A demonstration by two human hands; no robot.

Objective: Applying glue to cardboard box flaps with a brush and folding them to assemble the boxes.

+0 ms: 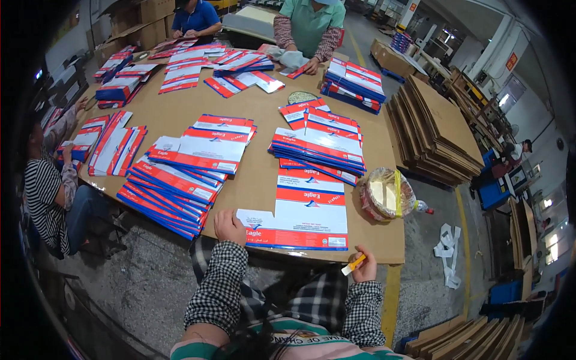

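A flat printed carton sheet (303, 223) in white, red and blue lies along the near edge of the table. My left hand (230, 228) is at its left end, fingers curled together at the sheet's edge. Just off the table's near edge, my right hand (364, 266) grips a small yellow-handled tool (354, 264) with a flat pale tip pointing left. Whether that tip is a blade or bristles cannot be made out. Beyond the sheet stands a stack of similar cartons (321, 141), and a fanned stack of cartons (174, 174) spreads to the left of it.
A plastic-lined bucket (387, 193) stands near the table's right edge. Large cardboard sheets (433, 129) are piled to the right. Co-workers sit or stand at the left side and far edge, among more carton stacks (353, 84). White strips (447, 255) lie on the floor.
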